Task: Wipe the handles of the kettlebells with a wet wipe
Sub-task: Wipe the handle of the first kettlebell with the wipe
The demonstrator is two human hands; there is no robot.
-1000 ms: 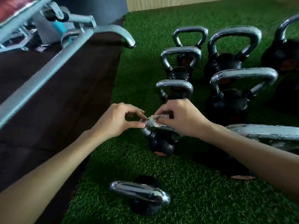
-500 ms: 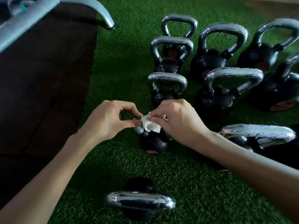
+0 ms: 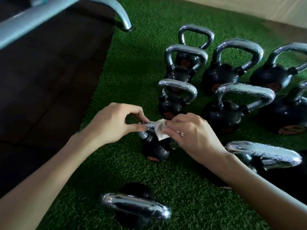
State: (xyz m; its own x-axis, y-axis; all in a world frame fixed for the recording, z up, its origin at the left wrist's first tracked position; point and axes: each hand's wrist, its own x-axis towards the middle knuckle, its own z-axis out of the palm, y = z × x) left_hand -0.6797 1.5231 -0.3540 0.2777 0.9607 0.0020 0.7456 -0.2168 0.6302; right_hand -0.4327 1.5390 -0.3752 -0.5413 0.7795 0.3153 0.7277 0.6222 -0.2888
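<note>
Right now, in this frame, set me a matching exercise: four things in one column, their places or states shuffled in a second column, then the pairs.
Things
1. wipe
2. left hand
3. nearest kettlebell
4. grey bar

Places or states
A. top left of the view
B. pinches the left end of the small handle
C. untouched, at the bottom of the view
D. draped over the handle, held by the right hand

Pairs: 1-D, 2-B, 3-C, 4-A
</note>
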